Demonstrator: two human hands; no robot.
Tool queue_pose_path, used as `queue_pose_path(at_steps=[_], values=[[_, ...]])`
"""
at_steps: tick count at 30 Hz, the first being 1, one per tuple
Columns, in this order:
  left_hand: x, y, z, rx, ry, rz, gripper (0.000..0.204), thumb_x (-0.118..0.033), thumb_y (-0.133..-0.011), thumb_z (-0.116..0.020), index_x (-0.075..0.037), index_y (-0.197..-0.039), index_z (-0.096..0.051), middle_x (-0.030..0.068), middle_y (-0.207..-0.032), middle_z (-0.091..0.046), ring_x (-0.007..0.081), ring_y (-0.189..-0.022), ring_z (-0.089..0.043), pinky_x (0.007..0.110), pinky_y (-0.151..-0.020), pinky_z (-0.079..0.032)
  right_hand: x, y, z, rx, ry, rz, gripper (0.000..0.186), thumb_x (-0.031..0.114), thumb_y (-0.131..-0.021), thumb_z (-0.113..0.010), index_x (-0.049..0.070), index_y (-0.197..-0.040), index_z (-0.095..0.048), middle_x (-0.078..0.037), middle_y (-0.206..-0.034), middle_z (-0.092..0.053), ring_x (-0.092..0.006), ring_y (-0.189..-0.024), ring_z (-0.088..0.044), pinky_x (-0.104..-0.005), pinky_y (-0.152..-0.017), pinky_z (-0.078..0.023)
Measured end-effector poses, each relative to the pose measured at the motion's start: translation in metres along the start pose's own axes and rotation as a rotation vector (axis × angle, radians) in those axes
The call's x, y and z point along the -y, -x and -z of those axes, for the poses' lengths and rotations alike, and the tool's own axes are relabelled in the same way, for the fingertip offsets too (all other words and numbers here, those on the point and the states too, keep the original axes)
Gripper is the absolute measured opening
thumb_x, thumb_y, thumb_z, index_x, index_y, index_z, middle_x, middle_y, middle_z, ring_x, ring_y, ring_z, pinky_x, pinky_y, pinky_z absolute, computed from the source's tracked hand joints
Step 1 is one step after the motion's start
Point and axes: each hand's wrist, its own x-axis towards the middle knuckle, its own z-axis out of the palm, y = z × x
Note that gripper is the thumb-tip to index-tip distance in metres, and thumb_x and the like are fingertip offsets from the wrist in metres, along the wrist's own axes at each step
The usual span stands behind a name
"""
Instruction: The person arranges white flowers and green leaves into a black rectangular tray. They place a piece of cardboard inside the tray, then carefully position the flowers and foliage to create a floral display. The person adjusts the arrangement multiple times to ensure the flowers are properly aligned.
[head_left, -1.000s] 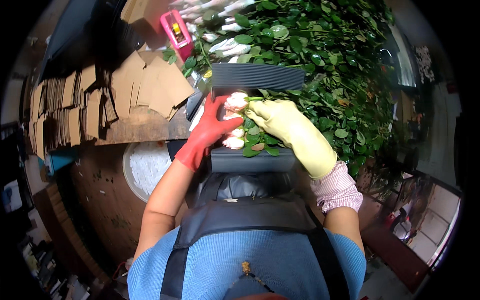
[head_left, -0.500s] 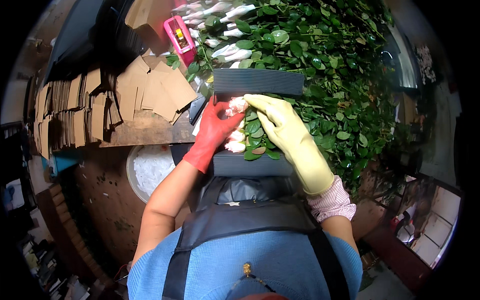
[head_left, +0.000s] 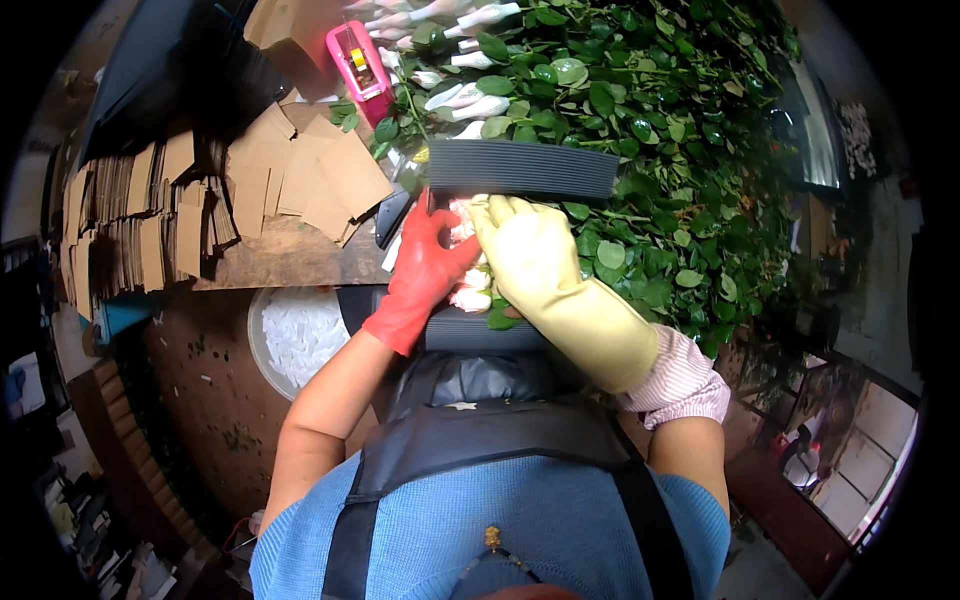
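My left hand (head_left: pixel 418 280), in a red rubber glove, curls its fingers and thumb around the pink roses (head_left: pixel 471 292) between two dark ridged pads (head_left: pixel 520 165). My right hand (head_left: pixel 540 275), in a long yellow glove with a striped cuff, has bent fingers closed on the topmost rose head, partly covering it and the leaves below. The lower ridged pad (head_left: pixel 470 330) lies against a black apron (head_left: pixel 480 430) at my front.
Cardboard pieces (head_left: pixel 305 175) are stacked on the wooden bench (head_left: pixel 245 265) at left. A pink tape dispenser (head_left: pixel 358 70) and white-wrapped buds (head_left: pixel 470 100) lie at the back. Leafy stems (head_left: pixel 680 180) cover the right side. A tub of white scraps (head_left: pixel 295 330) sits below.
My right hand has moved leftward and turned over the flower pile, hiding more of the roses and leaves. My left hand has shifted slightly down and right, still around the flowers.
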Motion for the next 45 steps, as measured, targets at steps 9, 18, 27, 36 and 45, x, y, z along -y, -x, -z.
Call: queue_pose_path(at_steps=[9,18,27,36,45], values=[[0.006,0.004,0.002,0.019,-0.031,-0.030,0.058,-0.042,-0.085,-0.085,-0.001,-0.124,-0.070,0.0320,-0.169,-0.031,0.0455,-0.154,-0.036,0.046,-0.123,-0.036,-0.015,0.000,0.031,0.019,-0.194,0.083,0.036,0.016,-0.086,-0.072,0.004,-0.120,-0.069,-0.012,-0.108,-0.073,-0.0273,-0.094,-0.074,-0.0404,-0.080,-0.060],[0.079,-0.064,0.090,-0.538,-0.643,0.264,0.085,-0.062,-0.079,-0.086,0.003,-0.130,-0.062,0.0250,-0.119,-0.068,0.0415,-0.115,-0.067,0.048,-0.097,-0.056,-0.014,0.046,0.072,-0.301,-1.017,-0.280,0.041,0.005,-0.100,-0.065,0.000,-0.141,-0.065,-0.023,-0.121,-0.076,-0.0331,-0.112,-0.075,-0.0381,-0.098,-0.057],[0.115,-0.087,0.108,-0.440,0.117,0.362,0.054,-0.029,-0.080,-0.090,0.001,-0.115,-0.062,0.0118,-0.096,-0.073,0.0209,-0.085,-0.071,0.034,-0.074,-0.057,-0.009,0.050,0.068,-0.321,-1.098,-0.345,0.038,0.003,-0.102,-0.065,-0.001,-0.139,-0.067,-0.020,-0.120,-0.077,-0.0259,-0.105,-0.076,-0.0347,-0.095,-0.059],[-0.043,0.040,0.078,-0.087,0.560,0.017,0.027,-0.012,-0.094,-0.081,-0.004,-0.116,-0.067,0.0029,-0.091,-0.075,0.0077,-0.080,-0.066,0.023,-0.071,-0.050,0.000,0.045,0.078,0.102,-1.726,-0.569,0.056,0.016,-0.101,-0.072,0.000,-0.151,-0.050,-0.016,-0.123,-0.072,-0.0121,-0.086,-0.071,-0.0254,-0.075,-0.057],[-0.056,0.056,0.061,0.320,0.368,0.115,0.015,-0.017,-0.095,-0.080,-0.007,-0.096,-0.069,-0.0015,-0.084,-0.061,0.0072,-0.079,-0.057,0.026,-0.071,-0.046,-0.018,0.059,0.059,0.299,-1.511,-0.816,0.036,0.029,-0.098,-0.080,-0.002,-0.109,-0.066,-0.009,-0.086,-0.073,-0.0136,-0.060,-0.070,-0.0224,-0.054,-0.053]])
